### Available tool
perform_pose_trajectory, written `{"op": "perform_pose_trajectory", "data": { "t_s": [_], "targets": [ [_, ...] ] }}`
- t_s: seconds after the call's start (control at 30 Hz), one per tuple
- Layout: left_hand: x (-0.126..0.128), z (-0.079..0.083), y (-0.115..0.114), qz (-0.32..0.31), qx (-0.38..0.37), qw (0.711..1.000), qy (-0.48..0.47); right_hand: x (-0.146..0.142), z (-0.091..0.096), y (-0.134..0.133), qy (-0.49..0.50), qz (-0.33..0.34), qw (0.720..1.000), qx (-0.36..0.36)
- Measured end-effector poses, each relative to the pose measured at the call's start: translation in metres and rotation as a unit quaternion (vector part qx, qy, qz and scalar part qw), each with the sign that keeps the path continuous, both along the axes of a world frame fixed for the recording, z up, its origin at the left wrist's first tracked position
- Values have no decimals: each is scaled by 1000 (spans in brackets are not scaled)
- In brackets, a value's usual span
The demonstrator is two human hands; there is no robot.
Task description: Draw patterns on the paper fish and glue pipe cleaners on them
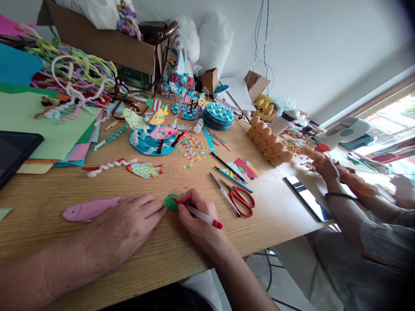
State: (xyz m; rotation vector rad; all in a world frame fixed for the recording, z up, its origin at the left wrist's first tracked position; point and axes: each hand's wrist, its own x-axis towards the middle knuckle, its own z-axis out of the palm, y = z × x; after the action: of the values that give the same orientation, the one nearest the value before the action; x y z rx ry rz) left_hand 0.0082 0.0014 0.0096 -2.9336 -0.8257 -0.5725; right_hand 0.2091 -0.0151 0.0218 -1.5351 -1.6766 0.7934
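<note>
My right hand (199,214) is closed around a red pen (207,218) with a clear barrel and red end cap, its tip touching a small green paper cutout (171,202) with dark line markings. Flat on the table, my left hand (132,220) rests its fingertips at the cutout's left edge; its thumb is hidden. Partly behind my left hand lies a pink paper fish (90,209) with a drawn eye and gill line. Farther back is a dotted yellow-green paper fish (145,169) with red and blue fins.
Red-handled scissors (241,201) and several pens lie right of my hands. Decorated fish stand on a blue scalloped base (152,147) beside scattered confetti (193,149). Coloured paper (48,125) and a dark tablet (16,151) are left. At right, another person's hand (326,170) holds an egg carton strip (353,179).
</note>
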Motion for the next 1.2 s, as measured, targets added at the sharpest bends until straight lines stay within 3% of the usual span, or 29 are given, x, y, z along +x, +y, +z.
{"op": "perform_pose_trajectory", "data": {
  "t_s": [0.3,0.77,1.2],
  "targets": [
    [-2,-4,0,-8,21,1000,-9,1,-2,-1,-10,2,1000,12],
    [-2,-3,0,4,-9,1000,19,0,3,-1,38,-23,999,-32],
    [-2,-5,0,3,-22,1000,18,1,1,0,32,-10,999,-17]
  ]
}}
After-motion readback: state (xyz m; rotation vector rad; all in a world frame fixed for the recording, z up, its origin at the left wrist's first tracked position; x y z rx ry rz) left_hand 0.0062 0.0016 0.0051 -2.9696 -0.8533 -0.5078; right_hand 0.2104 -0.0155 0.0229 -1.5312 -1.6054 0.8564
